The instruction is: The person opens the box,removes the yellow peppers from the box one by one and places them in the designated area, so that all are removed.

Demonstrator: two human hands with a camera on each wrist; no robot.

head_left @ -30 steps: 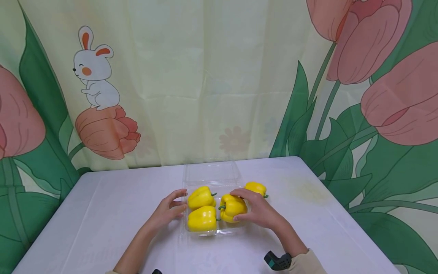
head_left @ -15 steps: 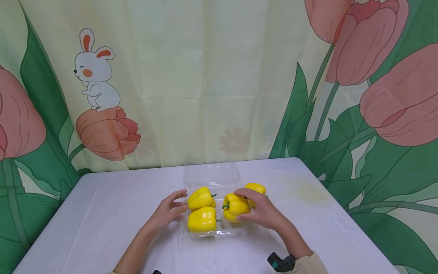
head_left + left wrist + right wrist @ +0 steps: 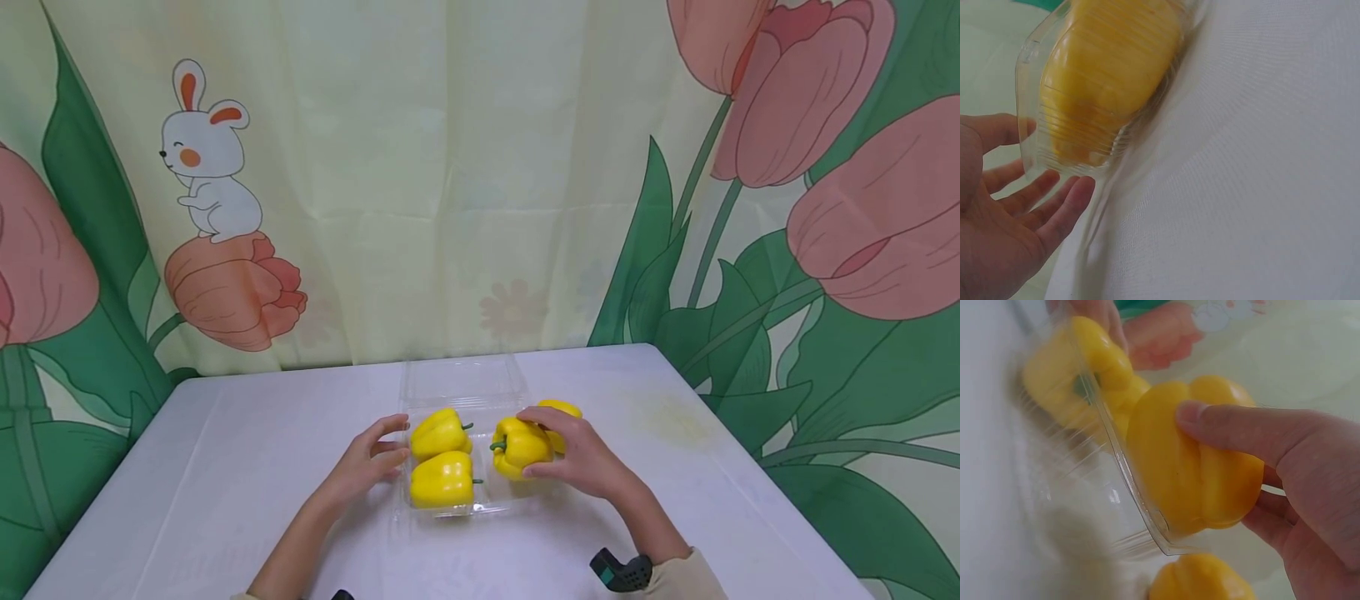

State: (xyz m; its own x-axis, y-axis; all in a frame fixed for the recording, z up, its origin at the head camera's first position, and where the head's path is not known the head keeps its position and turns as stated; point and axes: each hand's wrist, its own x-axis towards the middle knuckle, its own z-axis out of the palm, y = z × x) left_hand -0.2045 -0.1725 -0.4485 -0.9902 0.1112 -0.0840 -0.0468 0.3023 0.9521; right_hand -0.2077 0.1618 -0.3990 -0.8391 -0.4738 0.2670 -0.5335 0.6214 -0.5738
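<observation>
My right hand (image 3: 581, 450) grips a yellow bell pepper (image 3: 521, 450) with a green stem. In the right wrist view this bell pepper (image 3: 1191, 456) is raised at the rim of the clear plastic container (image 3: 1125, 456), thumb on its near side. Two more yellow bell peppers, a rear one (image 3: 438, 435) and a front one (image 3: 442, 481), lie in the container's left part. My left hand (image 3: 363, 462) is at the container's left side, fingers loosely spread. In the left wrist view its fingertips (image 3: 1082, 187) reach the clear wall.
Another yellow bell pepper (image 3: 564, 407) lies on the table beyond my right hand, partly hidden by it. The container's clear lid (image 3: 463, 382) lies folded back toward the curtain (image 3: 360, 208). A white cloth covers the table (image 3: 247, 467).
My right hand has moved a little to the right and up with the bell pepper, away from the two on the left. My left hand has stayed in place.
</observation>
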